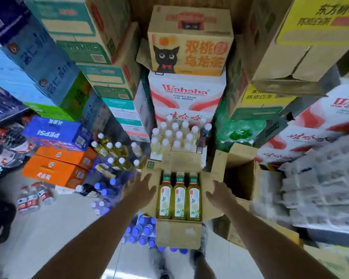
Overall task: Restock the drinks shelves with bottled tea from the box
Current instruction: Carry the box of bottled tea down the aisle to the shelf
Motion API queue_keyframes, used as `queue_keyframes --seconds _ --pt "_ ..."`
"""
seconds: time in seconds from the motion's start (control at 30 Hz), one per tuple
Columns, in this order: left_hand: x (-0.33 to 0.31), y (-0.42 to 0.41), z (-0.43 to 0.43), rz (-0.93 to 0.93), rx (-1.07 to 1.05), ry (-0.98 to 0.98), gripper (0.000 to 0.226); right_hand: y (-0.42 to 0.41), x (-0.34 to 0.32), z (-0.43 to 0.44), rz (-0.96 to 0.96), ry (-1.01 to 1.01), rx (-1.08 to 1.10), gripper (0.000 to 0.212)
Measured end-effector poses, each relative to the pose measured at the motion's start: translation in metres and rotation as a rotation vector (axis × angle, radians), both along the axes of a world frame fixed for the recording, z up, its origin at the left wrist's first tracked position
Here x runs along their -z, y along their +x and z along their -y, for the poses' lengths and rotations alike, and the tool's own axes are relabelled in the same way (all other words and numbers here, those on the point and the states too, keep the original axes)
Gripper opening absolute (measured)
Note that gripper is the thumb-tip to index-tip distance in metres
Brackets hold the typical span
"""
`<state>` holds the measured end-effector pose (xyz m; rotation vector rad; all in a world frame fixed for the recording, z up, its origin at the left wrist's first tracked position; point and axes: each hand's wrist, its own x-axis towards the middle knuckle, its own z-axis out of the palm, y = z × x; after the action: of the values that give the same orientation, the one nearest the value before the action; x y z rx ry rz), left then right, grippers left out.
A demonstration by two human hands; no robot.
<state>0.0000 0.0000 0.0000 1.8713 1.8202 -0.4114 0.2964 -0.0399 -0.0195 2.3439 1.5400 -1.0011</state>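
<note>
Head view: both hands' fingers splayed flat on cardboard box [178,232] flaps flanking three glossy tea bottles [179,196].

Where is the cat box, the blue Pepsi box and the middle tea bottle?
cat box [186,55], head view, on its front face beside the black cat.
Pepsi box [54,133], head view, on the blue side with the logo.
middle tea bottle [179,198], head view, on its label.

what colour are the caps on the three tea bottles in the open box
Green caps on the three tea bottles in the open box, seen in the head view.
</note>
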Motion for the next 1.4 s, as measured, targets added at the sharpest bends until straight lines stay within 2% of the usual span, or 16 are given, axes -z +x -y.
queue_keyframes --seconds 0.17,0.3,0.37,0.43,0.5,0.57,0.6,0.67,0.73,0.9,1.0,1.2,1.4 --pt "0.057 0.004 -0.005 -0.014 -0.167 -0.103 0.072 0.015 0.054 -0.017 0.003 -0.076 0.097 0.087" --pt "0.09 0.007 -0.005 0.059 -0.257 -0.099 0.078 0.022 0.083 -0.022 -0.155 -0.103 0.236 0.099" --pt "0.1 0.009 -0.007 0.089 -0.327 -0.152 0.084 0.024 0.088 -0.023 -0.277 -0.023 0.294 0.095" --pt "0.105 0.011 -0.009 0.136 -0.391 -0.188 0.084 0.027 0.092 -0.025 -0.266 0.05 0.373 0.083" --pt "0.106 0.012 -0.014 0.141 -0.491 -0.159 0.073 0.03 0.09 -0.028 -0.271 0.028 0.615 0.074" --pt "0.102 0.009 -0.019 0.105 -0.688 -0.11 0.062 0.032 0.085 -0.028 -0.405 -0.037 0.78 0.055" --pt "0.099 0.007 -0.021 0.149 -0.793 -0.119 0.058 0.032 0.081 -0.027 -0.473 -0.088 0.776 0.041" --pt "0.097 0.002 -0.02 0.324 -0.867 -0.189 0.052 0.029 0.073 -0.025 -0.544 -0.173 0.692 0.022" --pt "0.094 -0.001 -0.014 0.402 -0.847 -0.293 0.052 0.026 0.066 -0.022 -0.522 -0.199 0.619 0.017" --pt "0.091 0.0 -0.004 0.402 -0.772 -0.335 0.056 0.02 0.06 -0.014 -0.565 -0.234 0.71 0.024" --pt "0.094 -0.003 0.001 0.457 -0.837 -0.327 0.053 0.02 0.063 -0.01 -0.572 -0.211 0.754 0.036" --pt "0.102 -0.006 0.002 0.66 -1.08 -0.362 0.053 0.021 0.068 -0.007 -0.598 -0.218 0.884 0.044" --pt "0.107 -0.017 -0.017 0.738 -1.027 -0.467 0.047 0.026 0.075 -0.013 -0.589 -0.268 0.872 0.04"
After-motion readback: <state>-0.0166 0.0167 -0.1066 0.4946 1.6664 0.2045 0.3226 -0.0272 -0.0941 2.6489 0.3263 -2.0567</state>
